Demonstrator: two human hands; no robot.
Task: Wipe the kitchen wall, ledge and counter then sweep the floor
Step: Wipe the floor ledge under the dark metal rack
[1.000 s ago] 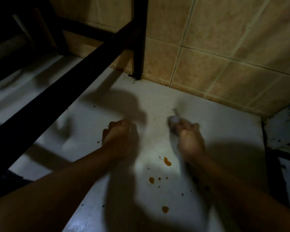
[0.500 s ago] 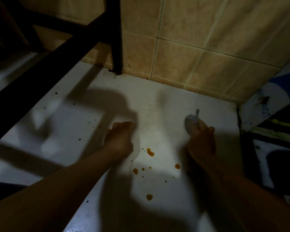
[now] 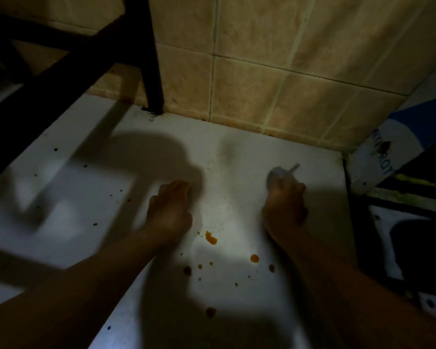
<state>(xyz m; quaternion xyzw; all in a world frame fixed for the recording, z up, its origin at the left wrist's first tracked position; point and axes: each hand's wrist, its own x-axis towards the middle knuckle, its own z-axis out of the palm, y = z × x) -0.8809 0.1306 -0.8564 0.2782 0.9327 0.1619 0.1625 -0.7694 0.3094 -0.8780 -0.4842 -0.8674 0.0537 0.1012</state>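
Shadow covers the black metal rack frame (image 3: 151, 71) at left. The left hand (image 3: 170, 210) rests knuckles-down on the white tabletop (image 3: 237, 157), fingers curled, holding nothing. Orange sauce spots (image 3: 210, 238) lie between both hands. The right hand (image 3: 285, 205) grips a crumpled white wipe (image 3: 278, 173), pressing it on the tabletop near the beige tiled wall (image 3: 287, 71).

The scene is dim, lit by one pool of light on the white counter (image 3: 237, 157) from behind the viewer. Broad soft shadows of arms and the dark frame (image 3: 151, 59) cross it. Corners fall black; edges bend and blur slightly.
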